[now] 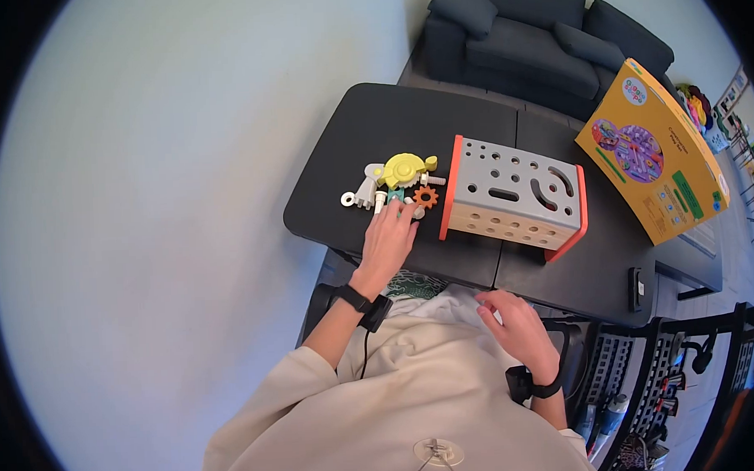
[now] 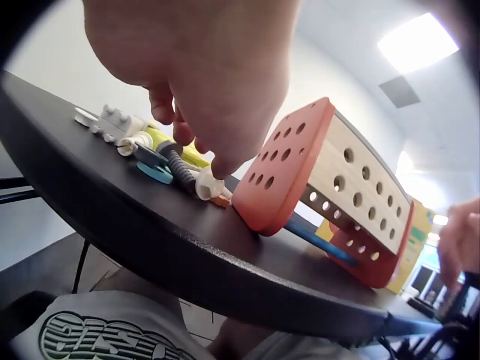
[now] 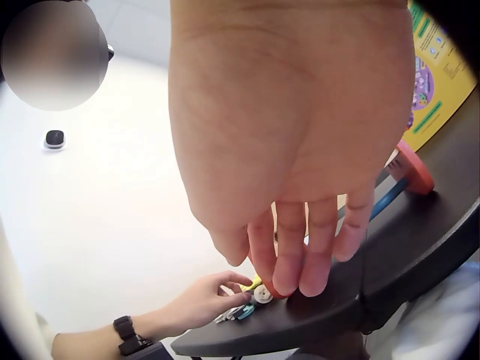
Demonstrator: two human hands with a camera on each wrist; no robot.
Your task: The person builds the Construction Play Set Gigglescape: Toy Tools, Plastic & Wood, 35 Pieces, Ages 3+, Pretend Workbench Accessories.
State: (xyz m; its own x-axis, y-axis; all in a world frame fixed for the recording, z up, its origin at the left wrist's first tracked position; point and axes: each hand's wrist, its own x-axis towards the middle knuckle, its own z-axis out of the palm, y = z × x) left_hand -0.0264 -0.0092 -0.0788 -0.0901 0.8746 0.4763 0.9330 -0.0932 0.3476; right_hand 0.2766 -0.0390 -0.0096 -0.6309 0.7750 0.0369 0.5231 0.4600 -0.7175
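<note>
My left hand (image 1: 387,239) reaches down over a pile of toy parts on the black table. Its fingertips are right at a white rounded piece (image 2: 209,184) and a grey ridged screw (image 2: 178,166), overlapping them in the left wrist view. About the hand lie a yellow toothed part (image 1: 403,169), an orange gear (image 1: 426,197), a white jointed part (image 1: 365,188) and a teal piece (image 2: 154,172). My right hand (image 1: 516,326) hangs in front of the body, fingers loosely bent and holding nothing; its palm (image 3: 292,112) fills much of the right wrist view.
Right of the pile stands a toy workbench (image 1: 517,166) with a grey holed top and red end panels. A yellow toy box (image 1: 651,152) stands at the table's right side. A small black object (image 1: 636,290) lies near the front right edge. Behind is a dark sofa (image 1: 528,39).
</note>
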